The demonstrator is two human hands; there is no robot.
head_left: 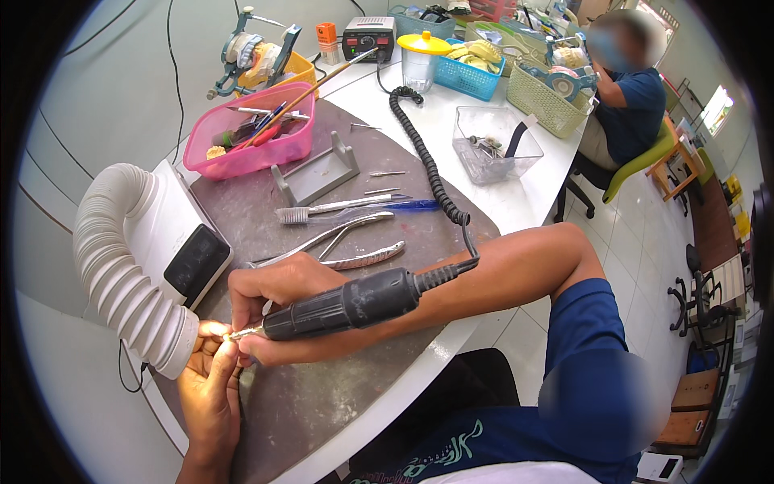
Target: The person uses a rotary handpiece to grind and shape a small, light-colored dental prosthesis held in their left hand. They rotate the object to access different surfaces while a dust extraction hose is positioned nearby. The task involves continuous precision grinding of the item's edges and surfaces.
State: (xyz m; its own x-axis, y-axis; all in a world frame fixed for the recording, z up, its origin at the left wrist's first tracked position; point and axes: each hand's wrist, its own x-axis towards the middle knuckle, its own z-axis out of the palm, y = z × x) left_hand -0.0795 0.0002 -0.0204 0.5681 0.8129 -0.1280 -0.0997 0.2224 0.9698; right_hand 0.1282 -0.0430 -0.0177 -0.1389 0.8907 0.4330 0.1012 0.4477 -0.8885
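Observation:
My right hand [278,286] is closed around a black rotary handpiece [347,308], gripping it near its metal nose. Its tip meets a tiny pale piece [228,338] that looks like a dental crown, though fingers partly cover it. Thumb and fingertips of my left hand [211,387] pinch that piece. Just beside them opens the mouth of a white corrugated hose [121,258], fixed to a white box unit [181,230]. A black coiled cord [427,153] runs from the handpiece back to a control box [369,36].
Beyond my right hand lie metal pliers [363,256], a toothbrush [298,216] and a grey stand [318,179]. A pink basket [246,157] holds tools. Farther right are a clear tray [493,165], a yellow-lidded jar [419,64] and a seated person [633,113].

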